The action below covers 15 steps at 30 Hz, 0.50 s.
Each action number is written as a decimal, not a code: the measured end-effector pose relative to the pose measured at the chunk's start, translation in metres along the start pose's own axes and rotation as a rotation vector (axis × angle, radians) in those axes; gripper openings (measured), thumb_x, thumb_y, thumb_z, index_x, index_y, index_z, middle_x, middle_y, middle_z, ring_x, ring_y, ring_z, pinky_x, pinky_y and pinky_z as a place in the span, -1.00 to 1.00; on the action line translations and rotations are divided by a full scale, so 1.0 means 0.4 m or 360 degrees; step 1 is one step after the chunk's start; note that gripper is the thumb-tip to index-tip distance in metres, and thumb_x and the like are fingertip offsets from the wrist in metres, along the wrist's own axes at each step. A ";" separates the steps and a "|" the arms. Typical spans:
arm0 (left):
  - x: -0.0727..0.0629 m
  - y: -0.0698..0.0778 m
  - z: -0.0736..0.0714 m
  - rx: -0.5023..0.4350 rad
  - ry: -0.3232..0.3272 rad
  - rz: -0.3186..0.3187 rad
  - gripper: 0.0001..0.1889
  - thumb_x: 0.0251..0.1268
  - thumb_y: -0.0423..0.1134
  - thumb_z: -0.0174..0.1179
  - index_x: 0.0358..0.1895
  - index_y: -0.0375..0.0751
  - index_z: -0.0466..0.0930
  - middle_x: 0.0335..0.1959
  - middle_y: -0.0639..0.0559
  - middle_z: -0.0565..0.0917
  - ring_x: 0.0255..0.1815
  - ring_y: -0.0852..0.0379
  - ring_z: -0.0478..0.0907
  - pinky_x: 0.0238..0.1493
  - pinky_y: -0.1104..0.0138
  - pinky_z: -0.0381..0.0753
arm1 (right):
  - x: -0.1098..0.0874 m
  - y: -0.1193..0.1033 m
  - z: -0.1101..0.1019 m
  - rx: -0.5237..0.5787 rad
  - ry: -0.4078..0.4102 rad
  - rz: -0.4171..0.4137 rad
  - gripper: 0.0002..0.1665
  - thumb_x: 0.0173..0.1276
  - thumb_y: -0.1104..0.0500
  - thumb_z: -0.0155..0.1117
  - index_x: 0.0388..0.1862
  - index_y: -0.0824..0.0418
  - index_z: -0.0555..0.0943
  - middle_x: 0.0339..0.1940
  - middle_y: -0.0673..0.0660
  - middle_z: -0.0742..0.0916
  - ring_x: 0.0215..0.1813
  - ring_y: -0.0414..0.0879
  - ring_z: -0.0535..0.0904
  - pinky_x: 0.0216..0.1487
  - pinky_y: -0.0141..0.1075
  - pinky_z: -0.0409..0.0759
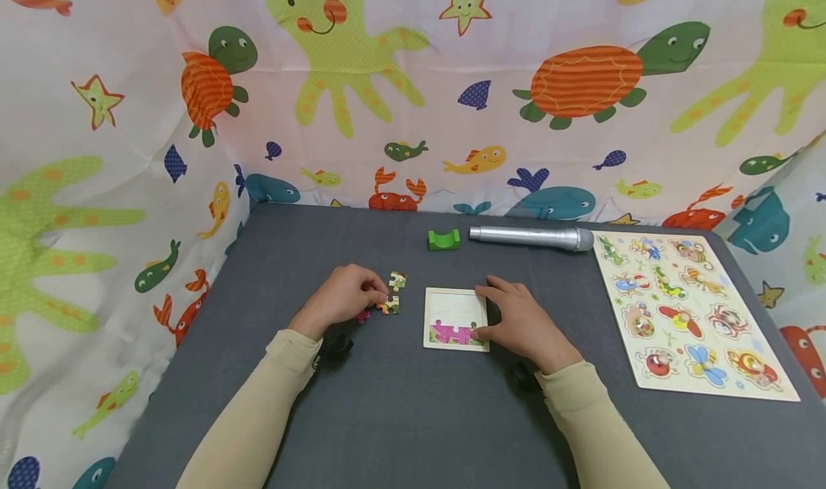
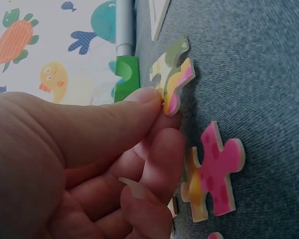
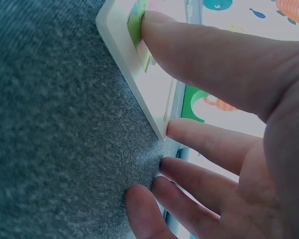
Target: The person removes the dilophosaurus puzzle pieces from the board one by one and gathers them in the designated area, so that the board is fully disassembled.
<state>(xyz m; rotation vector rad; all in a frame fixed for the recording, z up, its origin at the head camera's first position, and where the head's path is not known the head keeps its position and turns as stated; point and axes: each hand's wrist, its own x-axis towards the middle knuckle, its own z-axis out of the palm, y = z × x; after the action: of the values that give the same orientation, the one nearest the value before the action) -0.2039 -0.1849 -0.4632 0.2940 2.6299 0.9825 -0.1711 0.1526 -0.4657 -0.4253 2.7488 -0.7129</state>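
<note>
My left hand pinches a jigsaw piece with yellow, pink and green on it, between thumb and index finger, just over the table. Below those fingers lies a pink and yellow jigsaw piece. A green and white jigsaw piece lies just beyond the fingertips. My right hand is at the right side of a small square puzzle tray. Its thumb presses on a green part of the picture, and its index finger touches the tray's edge. Pink pieces fill the tray's near part; its far part shows bare white.
A green curved block and a silver microphone lie at the back of the dark table. A large board with insect and animal pictures lies to the right. A sea-animal printed curtain hangs behind and at the sides.
</note>
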 end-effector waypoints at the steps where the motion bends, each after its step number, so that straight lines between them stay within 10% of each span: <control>1: 0.003 -0.001 0.002 0.0006 0.0000 -0.0002 -0.91 0.50 -0.19 0.40 -0.13 -0.04 0.88 -0.30 0.07 0.80 -0.34 0.13 0.61 -0.27 0.28 0.60 | 0.000 0.000 -0.001 0.0000 -0.0004 0.0002 -0.05 0.30 0.01 0.65 0.61 0.22 0.48 0.72 0.38 0.36 0.67 0.41 0.25 0.52 0.31 0.44; 15: 0.004 0.001 0.006 0.0008 0.0021 -0.0017 -0.94 0.45 -0.19 0.45 -0.15 -0.04 0.87 -0.29 0.05 0.81 -0.34 0.13 0.63 -0.26 0.28 0.62 | 0.000 0.004 -0.005 -0.0030 -0.0044 0.0024 0.01 0.31 -0.12 0.63 0.65 0.17 0.44 0.74 0.34 0.34 0.69 0.38 0.23 0.50 0.34 0.45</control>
<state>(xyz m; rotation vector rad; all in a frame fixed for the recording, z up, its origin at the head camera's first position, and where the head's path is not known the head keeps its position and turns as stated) -0.2045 -0.1827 -0.4648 0.2752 2.6433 0.9780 -0.1721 0.1547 -0.4649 -0.4146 2.7322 -0.6726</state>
